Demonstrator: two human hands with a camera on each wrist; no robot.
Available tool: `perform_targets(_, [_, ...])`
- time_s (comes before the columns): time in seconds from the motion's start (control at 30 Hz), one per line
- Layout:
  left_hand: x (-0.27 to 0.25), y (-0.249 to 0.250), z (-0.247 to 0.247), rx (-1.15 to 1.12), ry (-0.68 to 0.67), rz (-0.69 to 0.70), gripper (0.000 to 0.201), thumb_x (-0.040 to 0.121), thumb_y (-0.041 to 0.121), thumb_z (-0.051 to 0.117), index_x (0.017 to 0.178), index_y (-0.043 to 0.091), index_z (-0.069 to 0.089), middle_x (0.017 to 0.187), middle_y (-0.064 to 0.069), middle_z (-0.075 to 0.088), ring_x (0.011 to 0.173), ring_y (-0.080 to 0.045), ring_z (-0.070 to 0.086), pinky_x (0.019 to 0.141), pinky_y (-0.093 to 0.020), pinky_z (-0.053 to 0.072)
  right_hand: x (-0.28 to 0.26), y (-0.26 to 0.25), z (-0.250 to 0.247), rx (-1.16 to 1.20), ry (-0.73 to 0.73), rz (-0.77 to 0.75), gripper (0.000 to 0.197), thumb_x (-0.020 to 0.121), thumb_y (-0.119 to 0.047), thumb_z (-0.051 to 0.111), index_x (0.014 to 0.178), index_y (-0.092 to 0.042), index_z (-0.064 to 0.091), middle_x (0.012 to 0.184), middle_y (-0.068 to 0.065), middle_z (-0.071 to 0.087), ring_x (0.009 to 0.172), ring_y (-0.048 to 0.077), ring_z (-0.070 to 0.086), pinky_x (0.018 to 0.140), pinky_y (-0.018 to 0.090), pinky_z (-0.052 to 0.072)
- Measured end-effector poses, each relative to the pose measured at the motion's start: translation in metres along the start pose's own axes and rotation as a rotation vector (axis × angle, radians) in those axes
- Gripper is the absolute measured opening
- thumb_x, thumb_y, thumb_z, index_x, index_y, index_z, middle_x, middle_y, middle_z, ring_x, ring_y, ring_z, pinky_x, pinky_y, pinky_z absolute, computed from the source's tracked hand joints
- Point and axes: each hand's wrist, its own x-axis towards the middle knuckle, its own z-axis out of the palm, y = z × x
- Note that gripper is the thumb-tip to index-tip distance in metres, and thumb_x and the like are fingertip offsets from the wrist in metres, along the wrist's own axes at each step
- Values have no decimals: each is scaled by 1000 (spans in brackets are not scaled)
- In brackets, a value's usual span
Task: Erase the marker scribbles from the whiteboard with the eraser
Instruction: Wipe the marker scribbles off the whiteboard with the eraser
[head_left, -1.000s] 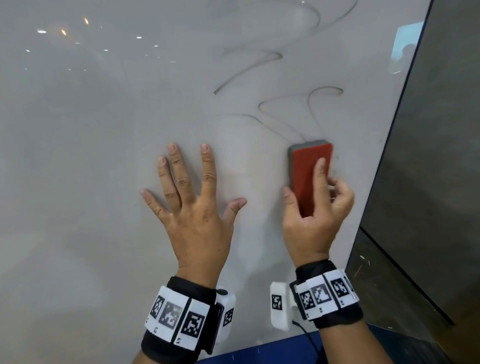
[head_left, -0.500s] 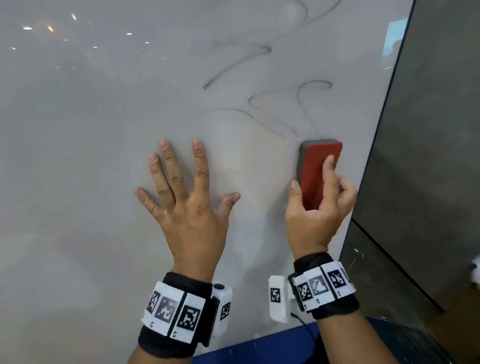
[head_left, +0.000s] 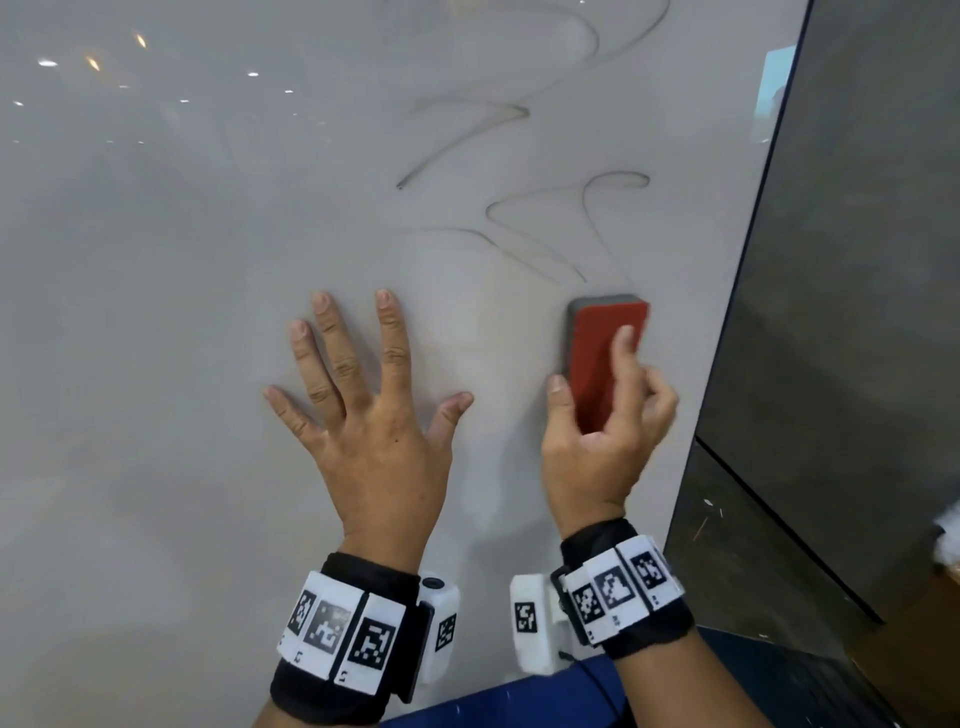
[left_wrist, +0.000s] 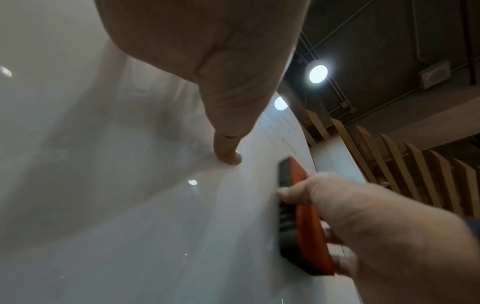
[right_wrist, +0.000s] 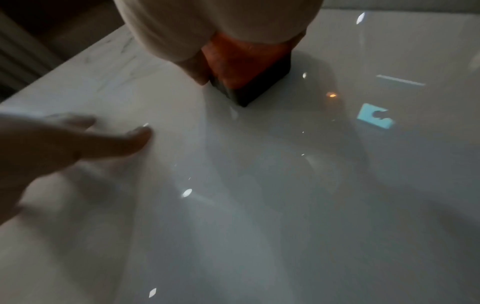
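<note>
Two hands: left hand spread flat on whiteboard; right hand gripping eraser.

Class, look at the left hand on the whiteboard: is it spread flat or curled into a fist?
Spread flat: the left hand lies on the whiteboard, fingers straight.

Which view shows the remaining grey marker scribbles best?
The head view: the grey marker scribbles loop clearly above the red eraser. The left wrist view shows only faint traces near the board's edge; the right wrist view shows indistinct streaks.

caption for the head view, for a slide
Right hand presses a red, grey-padded block eraser below grey scribbles; left hand flat on whiteboard.
</note>
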Motion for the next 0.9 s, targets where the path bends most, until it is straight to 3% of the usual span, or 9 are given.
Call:
perform_targets(0.07, [0,0,0,0,-2,-1,104,83,67,59,158,29,-1,164,-17,-4,151,-35,-4,113,-72,8,-13,-2,-2,-76,-123,-170,61,82,-26,73,139,-21,52,115,15,48,102,29,45,90,49,47])
perform_targets(0.13, [0,0,1,4,2,3,104,83,68,58,158,30,-3,164,-16,-5,151,-34,-5,113,-71,8,-6,9,-7,-131,-158,-264,58,84,-28,72,138,-25,51,117,13,47,101,31,46,88,51,47])
perform_targets(0.27, [-3,-3,3,-6,21,14,102,83,68,57,158,29,0,164,-14,-5,151,-34,-5,113,-72,9,21,28,-9,3,84,30,65,82,-31,68,142,-33,45,120,-1,36,112,30,45,92,55,50])
perform_targets(0.33, [-2,-2,4,-1,32,11,102,83,67,57,159,28,3,164,-15,-5,152,-34,-5,113,-72,10,23,20,-4,23,112,77,65,82,-31,68,142,-34,44,120,-2,35,112,30,45,91,54,51])
perform_targets(0.53, [-1,0,3,4,36,5,104,81,69,58,159,28,3,164,-15,-4,151,-35,-3,114,-70,8,5,-6,1,-68,-127,-253,57,82,-26,75,136,-20,56,115,14,47,100,30,47,83,51,50])
perform_targets(0.63, [-2,0,2,-1,39,-1,103,80,69,60,159,29,6,164,-13,-1,152,-33,-1,114,-69,10,28,3,-3,-60,-6,-166,58,81,-24,75,136,-17,57,113,17,47,100,35,50,87,51,51])
perform_targets(0.7, [-2,1,0,18,37,-9,103,79,69,62,159,29,9,164,-13,2,151,-33,2,114,-68,13,39,5,-2,17,86,-33,62,81,-24,74,139,-20,54,113,11,43,105,36,50,91,52,50])
perform_targets(0.77, [-1,2,-1,40,37,-12,104,78,70,63,158,28,12,163,-13,4,151,-34,5,114,-67,14,33,-5,6,56,90,21,63,81,-25,74,140,-25,52,114,7,41,108,34,49,92,53,50])
perform_targets(0.9, [0,1,-2,45,41,-15,104,77,71,64,158,28,14,162,-13,6,150,-33,7,113,-68,17,-1,-25,13,-1,-113,-223,58,81,-25,76,135,-19,56,113,15,47,101,29,47,84,52,50])
